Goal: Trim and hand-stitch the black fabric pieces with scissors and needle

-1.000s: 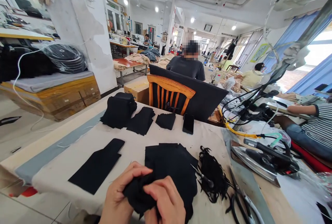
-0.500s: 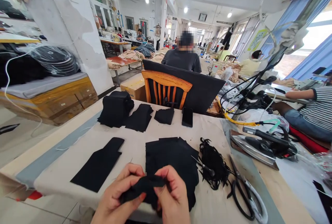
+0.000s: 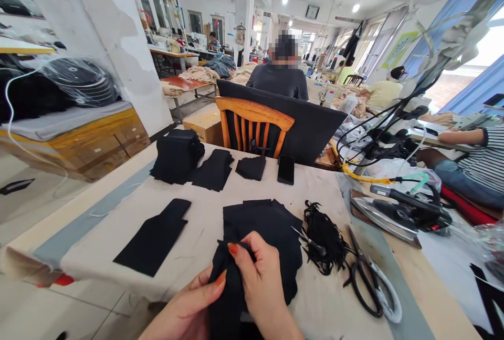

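– what is shown in the hands at the worktable?
– a black cloth, gathered and folded, is held by both hands over the near side of the table. it is gripped at its left edge by the left hand, between thumb and fingers; its top is pinched by the right hand, thumb pressed down. orange nails are seen on both thumbs. how the right hand's lower fingers are placed cannot be told.

– and around it, with the held cloth as the clock's centre?
– a fanned pile of black pieces is spread at one o'clock, partly covered by the right hand. at ten o'clock, a flat black cutout is laid apart. a tall black stack is seen at eleven, a lower stack and a small black bundle near twelve.

– what is found to the right?
– a phone is set down at one o'clock, beyond the pile. a tangle of black strips is heaped at two, with a pointed tool laid on its left side. scissors are placed at three, and an iron is rested between two and three, farther out.
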